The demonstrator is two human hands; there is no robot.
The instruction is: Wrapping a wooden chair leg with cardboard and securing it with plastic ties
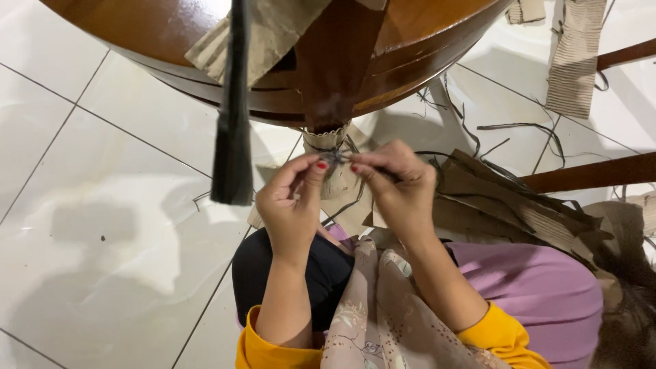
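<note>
My left hand (294,205) and my right hand (400,188) meet at a thin dark strand (336,158) wound round the gathered end of a tan cardboard piece (328,140) hanging from the round brown wooden table (171,41). Both hands pinch the strand between thumb and fingertips. A brown strip (338,61) hangs down over the table edge just above the hands. The strand's ends are partly hidden by my fingers.
A long black bundle of strands (234,130) dangles from the table to the left of my hands. Corrugated cardboard strips (526,205) and loose dark strands (519,126) lie on the white tiled floor (102,239) at right. More cardboard (577,61) and wooden chair legs (601,171) stand farther right.
</note>
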